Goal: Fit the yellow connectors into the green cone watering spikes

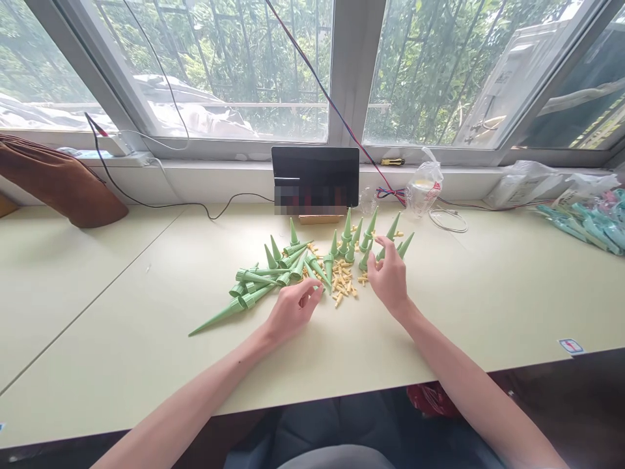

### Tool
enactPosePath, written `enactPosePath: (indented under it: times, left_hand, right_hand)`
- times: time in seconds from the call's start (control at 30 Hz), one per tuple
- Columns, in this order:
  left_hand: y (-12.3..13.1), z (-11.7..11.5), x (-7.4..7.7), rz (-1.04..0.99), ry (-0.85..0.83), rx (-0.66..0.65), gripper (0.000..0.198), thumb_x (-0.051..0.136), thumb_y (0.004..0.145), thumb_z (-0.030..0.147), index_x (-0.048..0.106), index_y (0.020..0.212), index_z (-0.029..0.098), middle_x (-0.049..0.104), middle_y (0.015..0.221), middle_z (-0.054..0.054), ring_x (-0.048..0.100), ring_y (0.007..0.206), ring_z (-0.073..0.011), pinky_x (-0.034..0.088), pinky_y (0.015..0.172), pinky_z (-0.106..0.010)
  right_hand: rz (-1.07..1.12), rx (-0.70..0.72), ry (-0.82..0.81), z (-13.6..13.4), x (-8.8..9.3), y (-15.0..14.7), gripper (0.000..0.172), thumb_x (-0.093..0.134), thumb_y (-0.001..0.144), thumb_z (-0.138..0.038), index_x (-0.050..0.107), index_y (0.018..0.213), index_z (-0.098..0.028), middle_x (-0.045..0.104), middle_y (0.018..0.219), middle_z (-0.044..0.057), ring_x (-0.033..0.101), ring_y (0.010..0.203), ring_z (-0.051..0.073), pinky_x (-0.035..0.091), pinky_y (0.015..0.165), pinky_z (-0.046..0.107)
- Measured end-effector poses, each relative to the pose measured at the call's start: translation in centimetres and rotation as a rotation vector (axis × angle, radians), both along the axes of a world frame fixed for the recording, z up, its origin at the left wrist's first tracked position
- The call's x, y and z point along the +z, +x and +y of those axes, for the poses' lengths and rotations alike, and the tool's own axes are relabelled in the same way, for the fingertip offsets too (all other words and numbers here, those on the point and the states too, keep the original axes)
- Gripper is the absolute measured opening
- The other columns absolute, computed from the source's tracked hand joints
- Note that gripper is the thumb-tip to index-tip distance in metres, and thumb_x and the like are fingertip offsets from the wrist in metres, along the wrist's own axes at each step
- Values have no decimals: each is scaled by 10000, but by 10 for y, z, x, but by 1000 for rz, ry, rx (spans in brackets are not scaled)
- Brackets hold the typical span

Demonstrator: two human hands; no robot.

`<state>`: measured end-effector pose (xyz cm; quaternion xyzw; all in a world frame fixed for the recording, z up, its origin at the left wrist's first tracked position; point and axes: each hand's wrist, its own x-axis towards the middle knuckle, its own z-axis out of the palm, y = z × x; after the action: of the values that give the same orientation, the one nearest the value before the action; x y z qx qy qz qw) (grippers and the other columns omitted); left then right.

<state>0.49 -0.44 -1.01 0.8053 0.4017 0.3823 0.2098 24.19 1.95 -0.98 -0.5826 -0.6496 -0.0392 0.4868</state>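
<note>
My left hand (295, 305) is curled at the near edge of a loose heap of hollow green plastic spikes (256, 280). Its thumb and fingers close together beside a spike tip; what they hold, if anything, is hidden. My right hand (390, 277) reaches to a group of upright green spikes (346, 228). Its thumb and index finger are bent and a little apart, right next to a standing spike (364, 262), with no object visible between them. Small yellow T-shaped plastic pieces (343, 283) lie scattered between my hands, and some sit beside the upright spikes.
A dark tablet (316, 176) leans behind the spikes. At the back right are a plastic-wrapped cup (424, 192), a coiled white cable (448, 220) and bagged teal items (586, 218). A brown bag (63, 182) lies far left. A black cable (185, 212) crosses the table (146, 286).
</note>
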Motion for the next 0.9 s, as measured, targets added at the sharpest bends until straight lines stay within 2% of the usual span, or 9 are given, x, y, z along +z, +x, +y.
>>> enactPosePath:
  times: [0.1, 0.23, 0.37, 0.47, 0.6, 0.77, 0.9]
  left_hand:
    - [1, 0, 1, -2, 7, -1, 170, 489, 956, 282, 607, 883, 183, 563, 587, 51, 487, 482, -82, 391, 529, -201]
    - [1, -1, 1, 2, 7, -4, 167, 486, 959, 280, 605, 889, 185, 561, 585, 53, 483, 480, -81, 390, 530, -201]
    - [0, 0, 1, 10, 9, -3, 168, 486, 958, 280, 604, 886, 186, 557, 572, 54, 471, 470, -81, 384, 525, -201]
    - [1, 0, 0, 11, 5, -2, 175, 481, 959, 286, 605, 884, 188, 568, 577, 50, 478, 473, -83, 387, 524, -201]
    - [1, -1, 1, 10, -1, -5, 185, 472, 962, 287, 607, 885, 187, 571, 576, 51, 483, 471, -83, 389, 523, -201]
    - [0, -1, 1, 14, 14, -11, 178, 473, 962, 270, 604, 878, 184, 554, 579, 54, 469, 475, -78, 391, 529, -196]
    - [0, 0, 0, 21, 23, -21, 176, 470, 963, 260, 607, 882, 186, 564, 580, 51, 470, 477, -80, 393, 528, -197]
  right_hand:
    - [-3, -18, 26, -5, 2, -5, 243, 421, 963, -230, 500, 1189, -187, 639, 1190, 132, 597, 662, 153, 442, 565, 281]
    - [-48, 9, 3, -7, -3, -7, 174, 419, 957, -234, 547, 1064, -185, 669, 1025, 105, 571, 609, 141, 409, 549, 267]
    - [-157, 121, -107, -6, -8, -9, 180, 414, 950, -200, 590, 985, -184, 680, 896, 68, 561, 593, 143, 427, 603, 265]
    - [-232, 181, -192, -7, -9, -11, 188, 422, 940, -169, 609, 949, -183, 674, 911, 71, 586, 658, 163, 436, 644, 270]
    - [-237, 213, -203, -6, -8, -11, 211, 409, 940, -139, 616, 931, -178, 654, 901, 80, 611, 777, 197, 457, 716, 283]
    - [-242, 143, -207, -3, -10, -6, 231, 406, 925, -92, 623, 960, -160, 635, 943, 104, 601, 853, 222, 476, 760, 312]
    - [-328, 72, -274, -1, -13, -4, 238, 446, 889, -61, 633, 1006, -152, 625, 953, 125, 575, 935, 266, 483, 802, 351]
